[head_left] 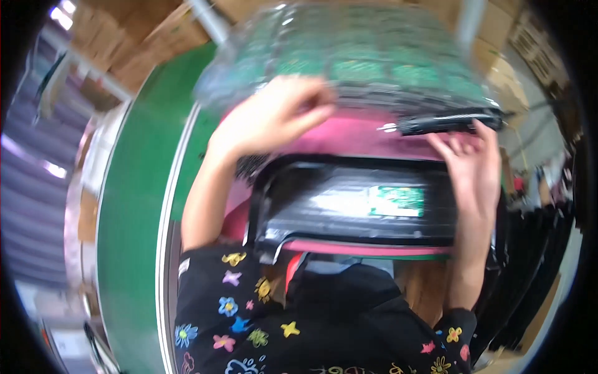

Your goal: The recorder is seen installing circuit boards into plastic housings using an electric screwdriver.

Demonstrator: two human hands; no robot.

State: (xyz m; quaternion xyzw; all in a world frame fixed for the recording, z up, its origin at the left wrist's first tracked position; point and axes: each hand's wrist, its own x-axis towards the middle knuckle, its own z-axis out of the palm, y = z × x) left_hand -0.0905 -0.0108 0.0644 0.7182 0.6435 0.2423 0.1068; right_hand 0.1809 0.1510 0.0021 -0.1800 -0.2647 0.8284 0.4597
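My left hand (274, 118), smeared by motion, is over the pink mat (349, 134) with its fingers curled in toward the thumb. Anything small in it is hidden. At the right, my right hand (468, 156) reaches to a black electric screwdriver (445, 121) lying sideways with its tip to the left. Thumb and index finger are apart and touch its lower edge; the other fingers bend below it. Between my arms lies a glossy black plastic housing (311, 215), shaped like a shallow tray. A green circuit board (398, 201) rests inside it, right of the middle.
Behind the mat, a stack of clear plastic trays (361, 47) holds several green boards. Small black parts (250, 164) lie beside my left forearm. A green conveyor belt (134, 237) with a pale rail runs along the left. Dark pieces (529, 268) stand at the right; cartons (134, 31) fill the back.
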